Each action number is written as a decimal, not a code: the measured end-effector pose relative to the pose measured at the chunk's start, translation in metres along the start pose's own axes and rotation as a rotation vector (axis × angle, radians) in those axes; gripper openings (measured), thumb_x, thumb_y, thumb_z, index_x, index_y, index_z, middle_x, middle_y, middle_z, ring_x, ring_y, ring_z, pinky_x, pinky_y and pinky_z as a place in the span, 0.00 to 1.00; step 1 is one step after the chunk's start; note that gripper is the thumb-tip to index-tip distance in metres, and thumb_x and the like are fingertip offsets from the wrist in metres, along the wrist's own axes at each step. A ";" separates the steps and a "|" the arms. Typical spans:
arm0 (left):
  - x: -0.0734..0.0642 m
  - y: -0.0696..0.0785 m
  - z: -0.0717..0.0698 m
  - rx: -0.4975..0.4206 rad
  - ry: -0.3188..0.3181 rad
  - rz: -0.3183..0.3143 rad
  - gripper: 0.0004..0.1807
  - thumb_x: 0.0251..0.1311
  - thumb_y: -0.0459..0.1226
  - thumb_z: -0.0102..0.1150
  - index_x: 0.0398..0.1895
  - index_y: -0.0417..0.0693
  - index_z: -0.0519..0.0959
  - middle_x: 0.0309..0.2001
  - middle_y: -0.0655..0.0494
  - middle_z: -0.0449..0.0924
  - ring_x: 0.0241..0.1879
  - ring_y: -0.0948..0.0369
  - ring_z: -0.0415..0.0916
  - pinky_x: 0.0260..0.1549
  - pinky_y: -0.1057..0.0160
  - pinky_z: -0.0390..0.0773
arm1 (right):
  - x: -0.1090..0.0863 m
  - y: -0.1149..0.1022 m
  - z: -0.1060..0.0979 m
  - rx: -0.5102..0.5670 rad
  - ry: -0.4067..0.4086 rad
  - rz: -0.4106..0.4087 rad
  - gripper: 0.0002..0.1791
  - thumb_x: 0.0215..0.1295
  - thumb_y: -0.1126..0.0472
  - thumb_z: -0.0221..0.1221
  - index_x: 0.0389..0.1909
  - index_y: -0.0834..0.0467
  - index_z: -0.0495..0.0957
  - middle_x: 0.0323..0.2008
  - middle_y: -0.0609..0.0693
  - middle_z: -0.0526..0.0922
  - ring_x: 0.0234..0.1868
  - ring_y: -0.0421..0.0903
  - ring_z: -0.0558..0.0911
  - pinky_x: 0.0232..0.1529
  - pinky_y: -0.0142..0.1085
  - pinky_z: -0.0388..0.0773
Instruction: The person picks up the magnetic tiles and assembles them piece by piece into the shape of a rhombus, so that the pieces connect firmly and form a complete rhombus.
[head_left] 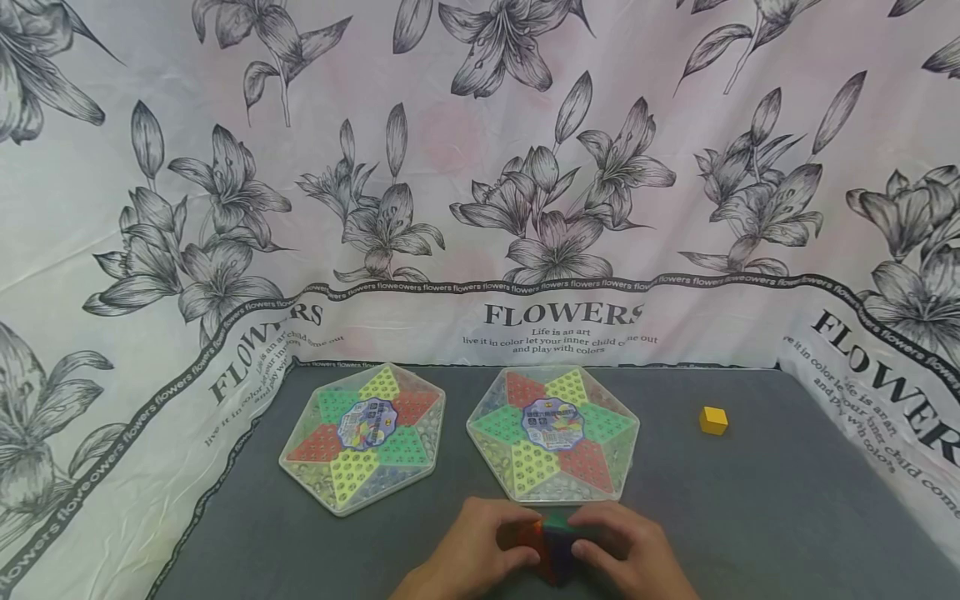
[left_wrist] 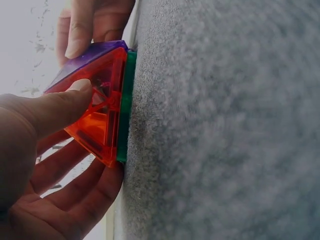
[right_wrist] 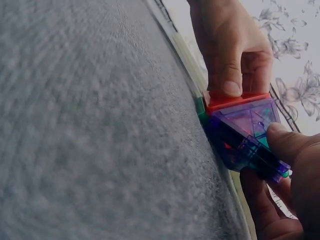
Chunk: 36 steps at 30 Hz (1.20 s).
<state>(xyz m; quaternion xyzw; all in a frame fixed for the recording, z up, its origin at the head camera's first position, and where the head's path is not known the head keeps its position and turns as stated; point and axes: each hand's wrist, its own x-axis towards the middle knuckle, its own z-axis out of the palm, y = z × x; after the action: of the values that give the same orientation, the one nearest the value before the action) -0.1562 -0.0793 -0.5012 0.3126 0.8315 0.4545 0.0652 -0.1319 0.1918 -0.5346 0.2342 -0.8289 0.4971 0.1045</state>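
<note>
At the near side of the table, both hands hold a small pyramid-like build of translucent magnetic tiles. My left hand (head_left: 472,546) grips its red-orange triangular tile (left_wrist: 107,135), thumb on the face and fingers behind. A green tile (left_wrist: 125,110) lies along the base, close against the grey table. My right hand (head_left: 633,550) holds the purple tile (right_wrist: 247,120) on the other side, with the thumb on its face. In the right wrist view, a dark purple piece (right_wrist: 250,147) juts out toward the right fingers. Part of the build is hidden behind the fingers.
Two hexagonal Chinese checkers sets in clear cases, one at left (head_left: 341,496) and one at centre (head_left: 487,454), lie beyond the hands. A yellow cube (head_left: 713,421) sits at the right. Flower-printed cloth (head_left: 420,325) borders the grey table (head_left: 247,533) at back and sides.
</note>
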 end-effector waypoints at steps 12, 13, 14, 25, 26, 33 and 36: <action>-0.001 -0.001 0.002 -0.034 0.009 -0.043 0.21 0.62 0.36 0.80 0.58 0.52 0.91 0.51 0.63 0.93 0.49 0.74 0.86 0.50 0.70 0.85 | -0.002 -0.001 0.000 0.181 -0.035 0.097 0.16 0.70 0.63 0.73 0.56 0.55 0.86 0.52 0.51 0.90 0.51 0.35 0.88 0.50 0.31 0.88; -0.001 -0.001 0.002 -0.037 0.008 -0.048 0.21 0.62 0.36 0.80 0.58 0.52 0.91 0.51 0.63 0.93 0.50 0.73 0.86 0.50 0.70 0.85 | -0.002 -0.001 0.000 0.179 -0.035 0.098 0.16 0.70 0.63 0.73 0.56 0.55 0.86 0.52 0.51 0.90 0.51 0.35 0.88 0.50 0.31 0.88; -0.001 -0.001 0.001 -0.041 0.007 -0.052 0.21 0.62 0.36 0.80 0.58 0.51 0.91 0.51 0.63 0.93 0.50 0.73 0.86 0.49 0.70 0.85 | -0.002 -0.002 0.000 0.180 -0.032 0.105 0.16 0.70 0.63 0.73 0.56 0.55 0.86 0.52 0.51 0.90 0.51 0.35 0.88 0.50 0.31 0.88; -0.006 0.008 -0.026 0.099 0.031 -0.054 0.22 0.64 0.41 0.80 0.61 0.50 0.89 0.54 0.59 0.92 0.51 0.68 0.87 0.51 0.66 0.86 | 0.011 -0.010 -0.024 0.073 -0.064 0.013 0.20 0.70 0.63 0.73 0.61 0.54 0.85 0.57 0.51 0.88 0.53 0.37 0.88 0.50 0.34 0.89; -0.008 0.011 -0.035 0.132 0.054 -0.058 0.23 0.64 0.41 0.80 0.62 0.49 0.88 0.54 0.56 0.92 0.51 0.65 0.88 0.50 0.65 0.87 | 0.014 -0.013 -0.032 0.029 -0.039 -0.019 0.21 0.69 0.64 0.74 0.61 0.53 0.85 0.56 0.51 0.88 0.51 0.38 0.89 0.49 0.33 0.89; -0.027 0.046 -0.119 0.412 0.338 -0.031 0.23 0.65 0.40 0.78 0.63 0.51 0.87 0.56 0.54 0.92 0.49 0.55 0.90 0.47 0.54 0.89 | 0.049 -0.050 -0.116 -0.449 0.172 -0.276 0.33 0.53 0.69 0.81 0.61 0.46 0.88 0.59 0.45 0.89 0.55 0.26 0.83 0.62 0.16 0.72; -0.037 0.064 -0.153 0.514 0.476 0.010 0.23 0.67 0.39 0.76 0.65 0.51 0.86 0.59 0.55 0.91 0.53 0.53 0.89 0.49 0.47 0.89 | 0.064 -0.071 -0.152 -0.568 0.235 -0.340 0.26 0.61 0.60 0.78 0.62 0.51 0.88 0.61 0.50 0.88 0.65 0.26 0.77 0.65 0.15 0.65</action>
<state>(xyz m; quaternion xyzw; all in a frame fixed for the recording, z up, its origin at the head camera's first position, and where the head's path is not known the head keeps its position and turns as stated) -0.1571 -0.1853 -0.3683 0.2081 0.9092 0.2906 -0.2135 -0.1616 0.2785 -0.3801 0.2717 -0.8656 0.2457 0.3415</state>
